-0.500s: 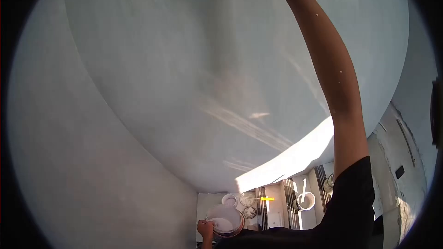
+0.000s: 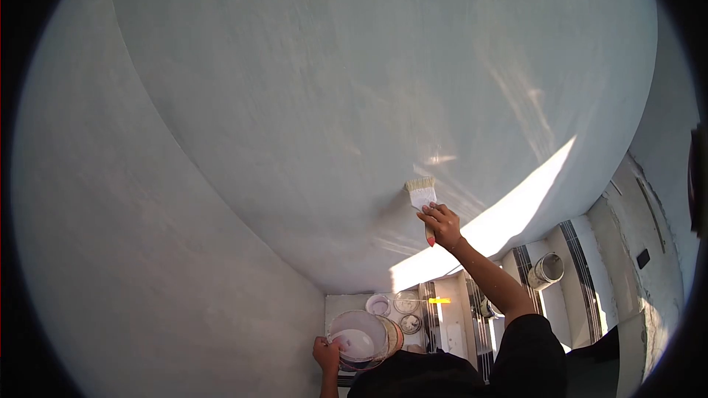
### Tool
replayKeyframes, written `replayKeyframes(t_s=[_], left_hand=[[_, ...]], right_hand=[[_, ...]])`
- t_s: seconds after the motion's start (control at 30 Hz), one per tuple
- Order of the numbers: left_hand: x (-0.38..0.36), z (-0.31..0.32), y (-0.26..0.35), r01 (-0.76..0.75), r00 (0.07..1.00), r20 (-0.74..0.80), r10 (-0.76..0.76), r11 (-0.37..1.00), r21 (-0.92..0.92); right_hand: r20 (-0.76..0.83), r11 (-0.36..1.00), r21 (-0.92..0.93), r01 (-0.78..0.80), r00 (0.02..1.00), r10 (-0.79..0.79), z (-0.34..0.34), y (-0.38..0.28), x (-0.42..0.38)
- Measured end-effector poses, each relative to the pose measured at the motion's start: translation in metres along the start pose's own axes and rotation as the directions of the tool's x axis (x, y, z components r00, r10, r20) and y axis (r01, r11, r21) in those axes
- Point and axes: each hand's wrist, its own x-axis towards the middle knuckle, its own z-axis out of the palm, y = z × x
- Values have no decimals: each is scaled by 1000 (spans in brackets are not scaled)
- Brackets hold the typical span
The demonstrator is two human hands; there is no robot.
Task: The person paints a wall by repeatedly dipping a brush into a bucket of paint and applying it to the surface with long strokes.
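Right arm's come way down since the earlier frame: it was stretched past the top edge of the view, and now the right hand [image 2: 441, 225] is low on the wall [image 2: 280, 103], left of the bright sunlit patch [image 2: 509, 214]. That puts the wide brush [image 2: 422, 193] in plain sight, fingers wrapped round its handle, bristles up and looking like they're at the wall, though I can't swear they touch. Left hand [image 2: 326, 354] hasn't really gone anywhere, still closed at the rim of the big bucket [image 2: 373, 322], near the bottom corner where the walls meet. Pale liquid inside. Small tub [image 2: 378, 304] and a yellow-ended tool [image 2: 440, 301] sit close by.
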Motion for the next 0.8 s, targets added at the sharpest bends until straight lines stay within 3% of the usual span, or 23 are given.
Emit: replayKeyframes(t_s=[0.2,0.23,0.33,0.47,0.63,0.73,0.8], left_hand=[[30,-38,8,-59,996,63,58,998,23],[35,-40,7,-63,996,63,63,998,4],[44,-41,3,-53,996,76,56,998,-38],[57,-43,-17,-68,995,68,70,997,-28],[61,-50,-29,-36,998,45,37,999,-13],[65,-53,-39,-16,999,52,15,1000,23],[67,-54,-42,-1,998,56,-2,999,39]], right_hand=[[300,987,56,-150,945,127,6,-32,-38],[431,962,102,-253,883,186,5,-30,-35],[587,943,104,-316,785,199,7,-5,-30],[452,901,132,-413,834,316,-19,35,30],[354,946,162,-281,911,210,-107,48,163],[190,982,111,-156,973,133,-165,38,240],[-43,999,13,37,998,-36,-197,30,284]])
